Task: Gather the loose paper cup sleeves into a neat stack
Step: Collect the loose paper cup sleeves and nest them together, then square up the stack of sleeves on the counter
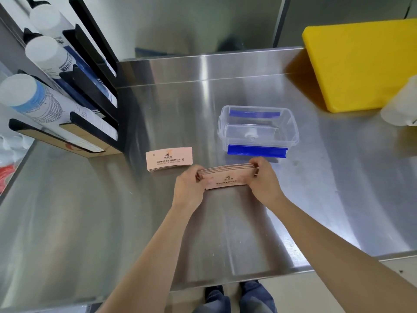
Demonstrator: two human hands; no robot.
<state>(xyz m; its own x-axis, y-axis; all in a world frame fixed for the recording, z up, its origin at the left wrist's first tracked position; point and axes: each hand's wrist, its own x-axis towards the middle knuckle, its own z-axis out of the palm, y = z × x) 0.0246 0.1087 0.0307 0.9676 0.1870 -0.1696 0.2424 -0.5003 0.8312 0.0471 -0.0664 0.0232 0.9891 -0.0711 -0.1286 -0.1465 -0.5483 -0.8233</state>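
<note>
A bundle of pink-brown paper cup sleeves (pixel 226 178) stands on its long edge just above the steel table (pixel 112 211), printed face toward me. My left hand (pixel 190 187) grips its left end and my right hand (pixel 264 179) grips its right end. The sleeves' top edges are slightly fanned. A second small pile of the same sleeves (pixel 169 158) lies flat on the table to the left, a little beyond my left hand.
A clear plastic box with blue clips (pixel 258 129) stands right behind my hands. A black cup-and-sleeve dispenser rack (pixel 90 93) fills the left. A yellow cutting board (pixel 361 64) and a white container (pixel 400 107) sit at the far right.
</note>
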